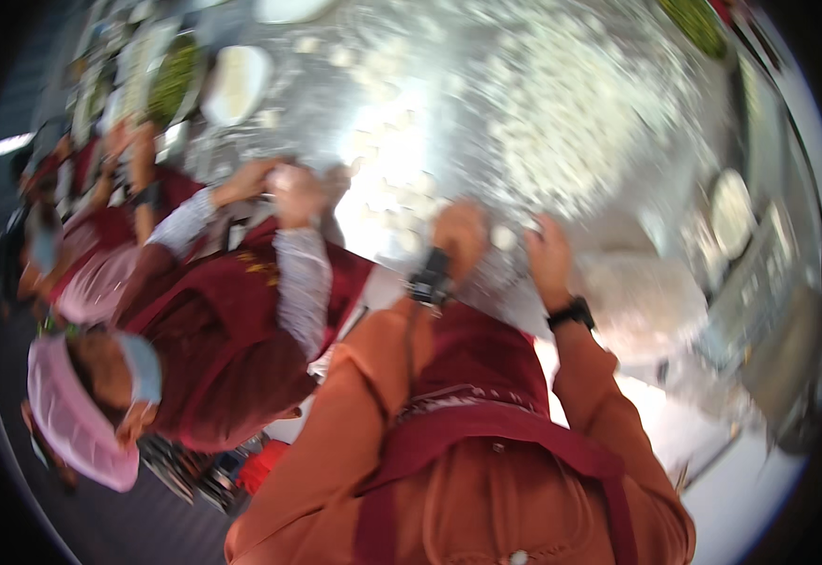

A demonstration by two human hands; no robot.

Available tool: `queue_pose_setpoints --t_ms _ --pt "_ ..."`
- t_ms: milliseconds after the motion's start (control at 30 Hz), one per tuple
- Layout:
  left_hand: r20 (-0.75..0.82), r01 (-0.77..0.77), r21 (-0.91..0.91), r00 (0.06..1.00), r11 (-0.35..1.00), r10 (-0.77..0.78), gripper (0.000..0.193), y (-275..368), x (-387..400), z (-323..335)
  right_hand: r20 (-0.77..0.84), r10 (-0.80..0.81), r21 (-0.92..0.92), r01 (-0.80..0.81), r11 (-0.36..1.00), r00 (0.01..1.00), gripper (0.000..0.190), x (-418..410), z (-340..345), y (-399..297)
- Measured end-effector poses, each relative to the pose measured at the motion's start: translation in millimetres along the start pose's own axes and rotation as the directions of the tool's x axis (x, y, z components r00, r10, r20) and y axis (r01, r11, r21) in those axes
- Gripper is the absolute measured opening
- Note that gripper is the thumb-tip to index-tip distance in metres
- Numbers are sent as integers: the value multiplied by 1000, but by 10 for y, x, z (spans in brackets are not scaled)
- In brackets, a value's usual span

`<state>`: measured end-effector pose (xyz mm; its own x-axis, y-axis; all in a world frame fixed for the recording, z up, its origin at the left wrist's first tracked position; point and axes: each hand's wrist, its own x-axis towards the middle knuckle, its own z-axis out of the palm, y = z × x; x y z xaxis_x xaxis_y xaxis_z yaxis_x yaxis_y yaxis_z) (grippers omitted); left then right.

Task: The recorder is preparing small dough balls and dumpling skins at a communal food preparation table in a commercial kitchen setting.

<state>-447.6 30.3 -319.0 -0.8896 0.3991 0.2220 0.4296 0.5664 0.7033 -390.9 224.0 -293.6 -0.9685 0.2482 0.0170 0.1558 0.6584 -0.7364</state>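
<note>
A metal worktop dusted with white powder, likely flour, lies before me. My left hand is low over its near edge, fingers bent and blurred; whether it holds anything is hidden. Just right of it sits a small round white dough piece. My right hand is on the other side of that piece, with a small pale bit at its fingertips that is too blurred to make out. Several similar dough pieces lie beyond my left hand. Farther off spreads a wide patch of whitish pieces or flour.
Close on my left a co-worker in a pink cap works with both hands over the worktop. More people stand beyond. A bowl of green filling and a white dish stand far left. A clear plastic bag lies right.
</note>
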Motion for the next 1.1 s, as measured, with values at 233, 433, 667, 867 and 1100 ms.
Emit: queue_pose_setpoints --t_ms 233,433,667,867,1100 --pt "246 -12 301 967 954 -66 45 372 45 -195 12 129 -97 -127 987 992 34 -87 -83 -55" --pt "261 11 249 962 968 -78 52 563 0 -17 77 105 -180 -89 979 992 35 -119 -122 -18" --pt "300 -80 268 954 960 -5 44 475 53 168 86 -24 -264 45 963 996 41 -188 -111 31" --pt "228 14 290 970 957 -83 44 367 58 -57 111 -19 -183 39 982 994 48 -297 -114 10" --pt "186 47 261 978 964 -98 45 397 -14 -209 -35 43 -253 -50 966 998 63 -68 -135 -74"
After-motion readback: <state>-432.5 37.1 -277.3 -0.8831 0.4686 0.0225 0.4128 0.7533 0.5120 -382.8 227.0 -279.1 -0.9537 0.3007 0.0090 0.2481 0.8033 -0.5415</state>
